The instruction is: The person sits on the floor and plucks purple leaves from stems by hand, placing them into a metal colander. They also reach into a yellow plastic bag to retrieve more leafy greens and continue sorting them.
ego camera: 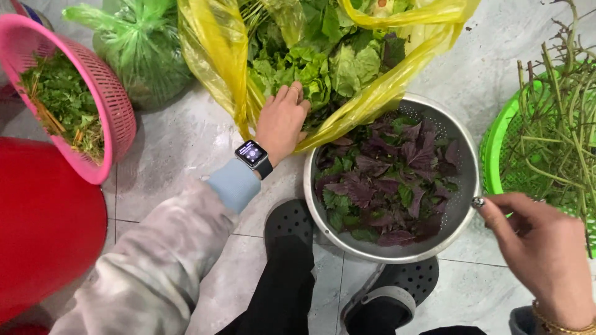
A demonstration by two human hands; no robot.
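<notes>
My left hand (282, 121), with a smartwatch on the wrist, reaches into the mouth of a yellow plastic bag (214, 53) full of green leafy vegetables (323, 65); its fingertips are buried among the leaves, so what they grip is hidden. My right hand (537, 248) pinches the right rim of a metal colander (462, 211) between thumb and forefinger. The colander sits on the floor and holds purple and green leaves (385, 180).
A pink basket (115, 111) of chopped herbs rests on a red tub (43, 229) at left. A green bag (146, 53) lies behind it. A green basket (496, 149) of bare stems stands at right. My black shoes (288, 220) are under the colander's edge.
</notes>
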